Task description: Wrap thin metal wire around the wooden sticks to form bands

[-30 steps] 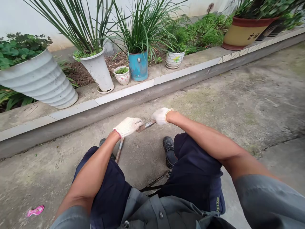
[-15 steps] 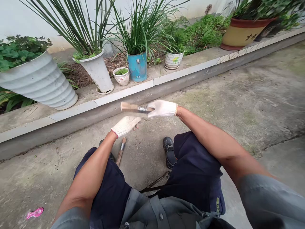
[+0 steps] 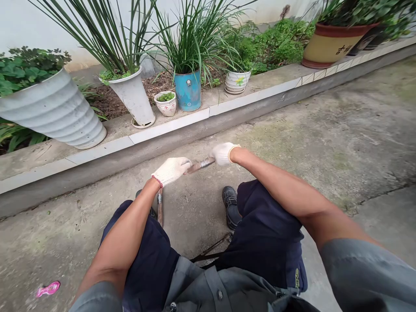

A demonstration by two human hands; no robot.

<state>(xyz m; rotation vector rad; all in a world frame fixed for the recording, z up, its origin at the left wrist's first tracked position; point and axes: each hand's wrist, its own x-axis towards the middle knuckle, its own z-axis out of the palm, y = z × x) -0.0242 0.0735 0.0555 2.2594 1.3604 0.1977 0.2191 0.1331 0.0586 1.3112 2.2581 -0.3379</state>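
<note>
Both my hands wear white knit gloves, and a short wooden stick (image 3: 196,167) with silvery wire wound around its middle spans the gap between them. My left hand (image 3: 172,170) has its fingers closed at the stick's left end. Around the right, slightly higher end, my right hand (image 3: 222,154) is curled shut, hiding that end. Slight motion blur softens the stick. Below my left wrist, a second wooden stick (image 3: 160,212) with a similar metallic band rises beside my left shoe; the glove and wrist partly cover its top, and my knee hides its lower end.
A low concrete ledge (image 3: 182,138) with white tile edging runs ahead. On it stand a ribbed white pot (image 3: 61,112), a tall white pot (image 3: 134,97), a blue bucket (image 3: 187,92) and other planters. A pink object (image 3: 48,289) lies on the concrete at lower left.
My right hand has lowered and turned, bringing the stick down. My left hand, earlier beneath the stick, now grips its left end. The second stick's top has shifted left.
</note>
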